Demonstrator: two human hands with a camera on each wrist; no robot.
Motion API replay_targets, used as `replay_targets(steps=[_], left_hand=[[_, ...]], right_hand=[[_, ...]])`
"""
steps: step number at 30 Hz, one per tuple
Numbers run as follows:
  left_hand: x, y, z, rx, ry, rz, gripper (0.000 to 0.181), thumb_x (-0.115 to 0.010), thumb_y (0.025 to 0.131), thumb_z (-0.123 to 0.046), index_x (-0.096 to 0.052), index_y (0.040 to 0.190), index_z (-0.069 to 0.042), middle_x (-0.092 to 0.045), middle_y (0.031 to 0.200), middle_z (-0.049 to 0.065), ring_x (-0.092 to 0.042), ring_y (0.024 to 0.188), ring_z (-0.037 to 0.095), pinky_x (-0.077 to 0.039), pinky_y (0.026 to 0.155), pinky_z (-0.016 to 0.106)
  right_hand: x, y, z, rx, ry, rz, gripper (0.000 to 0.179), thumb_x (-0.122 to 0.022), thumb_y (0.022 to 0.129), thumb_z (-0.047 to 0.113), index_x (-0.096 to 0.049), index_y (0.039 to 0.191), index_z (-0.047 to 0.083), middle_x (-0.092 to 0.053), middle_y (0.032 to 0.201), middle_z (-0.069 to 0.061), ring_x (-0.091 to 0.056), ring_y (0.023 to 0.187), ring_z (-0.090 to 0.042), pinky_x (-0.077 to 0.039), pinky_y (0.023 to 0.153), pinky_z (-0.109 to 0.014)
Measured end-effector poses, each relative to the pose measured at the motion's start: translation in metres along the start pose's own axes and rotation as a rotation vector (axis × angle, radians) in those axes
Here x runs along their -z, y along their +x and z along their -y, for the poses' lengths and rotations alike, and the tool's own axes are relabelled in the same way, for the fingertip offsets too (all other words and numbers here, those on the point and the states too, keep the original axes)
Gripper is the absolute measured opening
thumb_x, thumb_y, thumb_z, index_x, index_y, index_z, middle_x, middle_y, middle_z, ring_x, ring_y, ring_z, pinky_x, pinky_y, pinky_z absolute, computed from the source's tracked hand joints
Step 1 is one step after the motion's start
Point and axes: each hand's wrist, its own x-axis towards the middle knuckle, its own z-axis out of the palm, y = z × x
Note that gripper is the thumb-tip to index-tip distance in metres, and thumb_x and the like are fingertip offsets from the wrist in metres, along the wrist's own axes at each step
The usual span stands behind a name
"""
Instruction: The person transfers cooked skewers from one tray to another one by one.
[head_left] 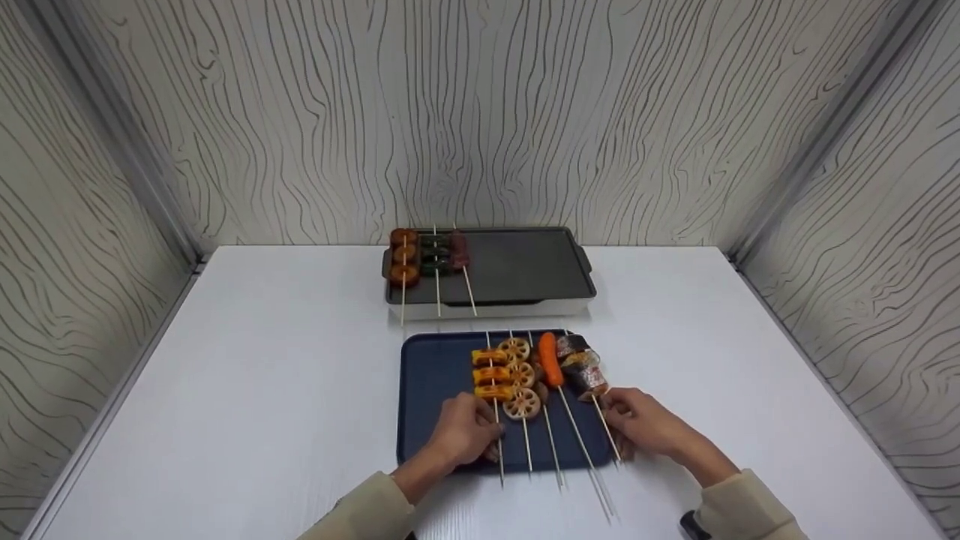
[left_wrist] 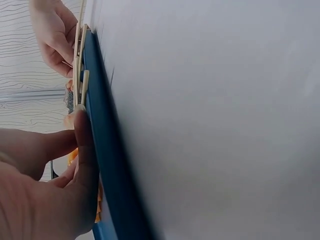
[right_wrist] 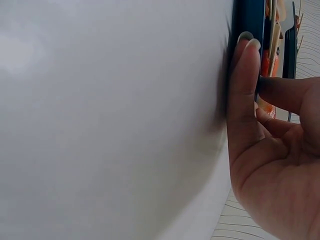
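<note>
In the head view, my left hand [head_left: 459, 429] pinches the stick of a skewer of yellow-orange pieces [head_left: 492, 374], low on the blue tray [head_left: 431, 367]. Beside it lie a lotus root skewer [head_left: 522, 404], a partly covered brown-food skewer [head_left: 542, 394], an orange-red sausage skewer [head_left: 550, 360] and a skewer of dark-wrapped rolls [head_left: 589, 376]. My right hand [head_left: 643, 422] grips the tray's right edge near the rolls. The right wrist view shows its thumb over the rim and its fingers [right_wrist: 245, 75] against the outside.
Behind the tray stands a dark grill plate [head_left: 525, 262] on a pale base. Along its left side lie skewers of browned round slices [head_left: 404, 255], dark green pieces [head_left: 434, 259] and reddish meat [head_left: 459, 251]. Patterned panels [head_left: 450, 120] enclose the white table [head_left: 300, 360].
</note>
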Motion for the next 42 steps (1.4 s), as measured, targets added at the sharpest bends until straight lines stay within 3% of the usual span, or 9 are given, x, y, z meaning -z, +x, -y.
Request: replay_targets(steps=[5,11,15,22,27,31,37,42], left_hand=[[0.005,0.001,-0.001,0.014,0.037,0.011,0.011,-0.072,0.094,-0.005,-0.074,0.089,0.004,-0.071,0.066,0.011,-0.070,0.053,0.025,-0.059,0.051,0.032],[0.021,0.008,-0.013,-0.071,0.192,-0.067,0.014,-0.074,0.092,-0.011,-0.072,0.095,0.003,-0.073,0.075,0.008,-0.069,0.060,0.019,-0.058,0.059,0.034],[0.037,0.019,-0.029,-0.085,0.300,-0.128,0.023,-0.075,0.093,-0.018,-0.071,0.104,0.002,-0.071,0.087,0.007,-0.066,0.072,0.017,-0.057,0.067,0.038],[0.062,0.048,-0.055,-0.130,0.412,-0.233,0.036,-0.072,0.096,-0.024,-0.065,0.123,-0.001,-0.066,0.108,0.015,-0.065,0.093,0.028,-0.055,0.080,0.048],[0.073,0.077,-0.066,-0.087,0.505,-0.268,0.050,-0.072,0.097,-0.027,-0.058,0.136,0.000,-0.060,0.132,0.023,-0.061,0.118,0.037,-0.052,0.097,0.053],[0.073,0.099,-0.068,-0.042,0.549,-0.291,0.060,-0.069,0.100,-0.027,-0.049,0.148,0.001,-0.047,0.150,0.026,-0.052,0.135,0.040,-0.046,0.109,0.052],[0.064,0.126,-0.069,0.014,0.538,-0.326,0.058,-0.066,0.102,-0.020,-0.045,0.150,0.006,-0.052,0.144,0.028,-0.059,0.126,0.040,-0.053,0.102,0.046],[0.061,0.141,-0.067,0.093,0.527,-0.365,0.036,-0.065,0.101,-0.012,-0.062,0.133,0.005,-0.067,0.121,0.025,-0.069,0.106,0.035,-0.060,0.084,0.042]], right_hand=[[0.001,-0.001,0.000,0.014,-0.016,-0.001,0.010,-0.056,0.103,0.006,-0.059,0.100,-0.003,-0.062,0.080,-0.004,-0.060,0.059,-0.013,-0.051,0.051,-0.027],[0.001,-0.001,0.000,0.013,-0.032,-0.007,0.010,-0.057,0.102,0.007,-0.060,0.100,-0.002,-0.061,0.082,-0.003,-0.059,0.064,-0.013,-0.050,0.056,-0.026],[0.001,-0.002,-0.001,0.004,-0.015,-0.005,0.010,-0.056,0.102,0.007,-0.060,0.101,-0.003,-0.061,0.081,-0.003,-0.059,0.063,-0.013,-0.051,0.054,-0.027],[0.001,-0.001,0.002,-0.042,0.035,0.028,0.012,-0.053,0.104,0.007,-0.059,0.104,-0.003,-0.063,0.081,-0.006,-0.064,0.057,-0.016,-0.054,0.049,-0.031],[0.001,0.000,0.003,-0.021,0.069,0.045,0.012,-0.050,0.105,0.005,-0.057,0.103,-0.005,-0.062,0.077,-0.007,-0.063,0.054,-0.016,-0.055,0.047,-0.032],[0.001,0.000,0.004,-0.014,0.089,0.054,0.014,-0.049,0.106,0.006,-0.055,0.105,-0.006,-0.062,0.077,-0.007,-0.063,0.054,-0.014,-0.056,0.048,-0.032],[0.002,-0.002,0.002,-0.050,0.103,0.056,0.013,-0.048,0.106,0.005,-0.056,0.107,-0.006,-0.061,0.078,-0.007,-0.063,0.056,-0.015,-0.055,0.049,-0.031],[0.000,-0.003,0.002,-0.044,0.125,0.049,0.012,-0.049,0.106,0.005,-0.055,0.105,-0.005,-0.060,0.078,-0.006,-0.062,0.055,-0.015,-0.055,0.048,-0.031]])
